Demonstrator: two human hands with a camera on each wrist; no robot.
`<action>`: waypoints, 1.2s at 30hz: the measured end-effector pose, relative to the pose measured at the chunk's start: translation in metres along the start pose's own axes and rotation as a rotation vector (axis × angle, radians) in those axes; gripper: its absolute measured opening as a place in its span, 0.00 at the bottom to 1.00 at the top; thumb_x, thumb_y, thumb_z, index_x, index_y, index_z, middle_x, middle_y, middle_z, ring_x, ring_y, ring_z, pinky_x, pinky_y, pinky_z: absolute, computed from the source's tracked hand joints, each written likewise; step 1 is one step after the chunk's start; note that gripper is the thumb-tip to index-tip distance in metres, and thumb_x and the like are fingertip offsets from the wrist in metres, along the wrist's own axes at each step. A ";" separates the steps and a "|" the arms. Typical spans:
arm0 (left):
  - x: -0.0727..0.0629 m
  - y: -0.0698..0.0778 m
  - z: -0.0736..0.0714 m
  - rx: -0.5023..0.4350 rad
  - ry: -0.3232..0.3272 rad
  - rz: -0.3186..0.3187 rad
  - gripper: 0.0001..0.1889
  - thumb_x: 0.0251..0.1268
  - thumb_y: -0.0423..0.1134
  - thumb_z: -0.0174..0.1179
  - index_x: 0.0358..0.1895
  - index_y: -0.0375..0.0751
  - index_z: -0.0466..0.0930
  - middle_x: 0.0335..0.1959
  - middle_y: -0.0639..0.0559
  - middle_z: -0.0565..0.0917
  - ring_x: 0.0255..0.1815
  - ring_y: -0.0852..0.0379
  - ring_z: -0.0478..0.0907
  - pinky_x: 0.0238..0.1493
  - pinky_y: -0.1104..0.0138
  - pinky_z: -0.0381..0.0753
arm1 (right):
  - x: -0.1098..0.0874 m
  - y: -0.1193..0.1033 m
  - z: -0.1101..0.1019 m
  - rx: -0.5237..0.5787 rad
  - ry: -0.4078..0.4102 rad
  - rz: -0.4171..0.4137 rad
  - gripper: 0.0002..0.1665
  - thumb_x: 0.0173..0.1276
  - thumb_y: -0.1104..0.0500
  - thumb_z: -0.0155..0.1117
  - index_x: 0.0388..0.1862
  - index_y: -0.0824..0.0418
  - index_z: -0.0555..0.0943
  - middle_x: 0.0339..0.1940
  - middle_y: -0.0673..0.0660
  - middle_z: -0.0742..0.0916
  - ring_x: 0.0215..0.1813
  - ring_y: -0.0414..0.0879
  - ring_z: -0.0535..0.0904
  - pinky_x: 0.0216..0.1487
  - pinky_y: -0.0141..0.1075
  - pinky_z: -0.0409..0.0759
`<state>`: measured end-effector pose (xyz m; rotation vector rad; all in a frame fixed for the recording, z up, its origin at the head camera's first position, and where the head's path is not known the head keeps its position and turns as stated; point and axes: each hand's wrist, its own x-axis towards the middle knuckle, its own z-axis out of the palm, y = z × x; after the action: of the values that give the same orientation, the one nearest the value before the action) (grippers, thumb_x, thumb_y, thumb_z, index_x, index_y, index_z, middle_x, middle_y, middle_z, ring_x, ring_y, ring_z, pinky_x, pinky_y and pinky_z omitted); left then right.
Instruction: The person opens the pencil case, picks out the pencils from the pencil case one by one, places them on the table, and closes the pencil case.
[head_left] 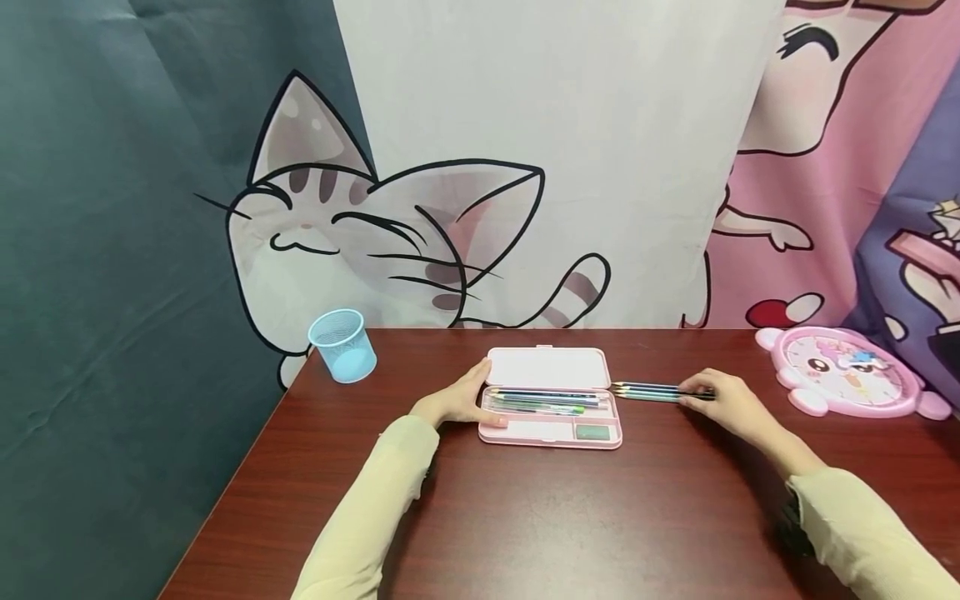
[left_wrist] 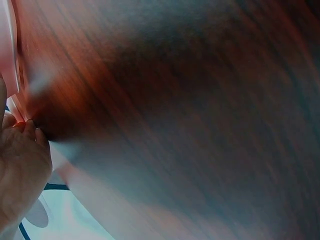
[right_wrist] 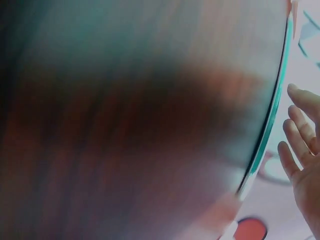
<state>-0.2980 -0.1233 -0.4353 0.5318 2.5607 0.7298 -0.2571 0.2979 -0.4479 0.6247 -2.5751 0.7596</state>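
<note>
Right-hand grip (head_left: 708,395): pinching the blunt ends of a few loose pencils (head_left: 647,392), thumb on the near side, fingers opp. Pencils lie L of it along the table (head_left: 562,517), sharpened tips pointing away from the grip, just beside the case. Prob. light, stiff & a bit slippery; barrels could roll or fan apart, tips most fragile. Best hold approx. mid-barrel, whole bunch tog., clear of the pts. Left-hand grip (head_left: 459,402): holds L end of the pink pencil case (head_left: 536,431), thumb over the tray edge, fingers by the hinged-back lid (head_left: 547,368). Case looks rigid & light, might skid; best steadied by its rim. Just R of that grip, in the case: more pencils (head_left: 536,394), a green-ended pen (head_left: 547,408), then a green block (head_left: 592,432) (eraser?) in the near R compartment. Farther out: blue mesh cup (head_left: 352,365) beyond & L of left-hand grip; pink animal-face clock (head_left: 840,375) R of right-hand grip.
</note>
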 end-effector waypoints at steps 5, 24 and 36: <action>0.000 0.003 0.000 -0.008 -0.002 -0.003 0.60 0.45 0.57 0.68 0.73 0.43 0.34 0.75 0.51 0.36 0.75 0.55 0.36 0.73 0.57 0.44 | 0.021 -0.029 0.022 0.069 -0.051 -0.033 0.07 0.49 0.67 0.70 0.29 0.63 0.83 0.26 0.53 0.84 0.30 0.46 0.78 0.35 0.35 0.76; 0.000 0.003 -0.001 -0.036 0.016 0.003 0.60 0.44 0.55 0.69 0.73 0.42 0.34 0.75 0.49 0.38 0.75 0.54 0.37 0.73 0.57 0.44 | 0.055 -0.098 0.063 -0.107 -0.315 -0.180 0.05 0.52 0.62 0.69 0.29 0.59 0.83 0.26 0.49 0.82 0.30 0.41 0.79 0.33 0.36 0.77; 0.000 0.001 0.001 -0.019 0.012 0.012 0.60 0.44 0.57 0.68 0.73 0.42 0.34 0.75 0.50 0.37 0.75 0.53 0.37 0.73 0.56 0.45 | 0.048 -0.079 0.039 0.019 -0.239 -0.143 0.05 0.53 0.66 0.68 0.31 0.62 0.84 0.27 0.50 0.83 0.29 0.38 0.76 0.32 0.34 0.75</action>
<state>-0.2976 -0.1224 -0.4354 0.5387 2.5608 0.7625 -0.2654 0.2009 -0.4225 0.9462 -2.7015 0.6999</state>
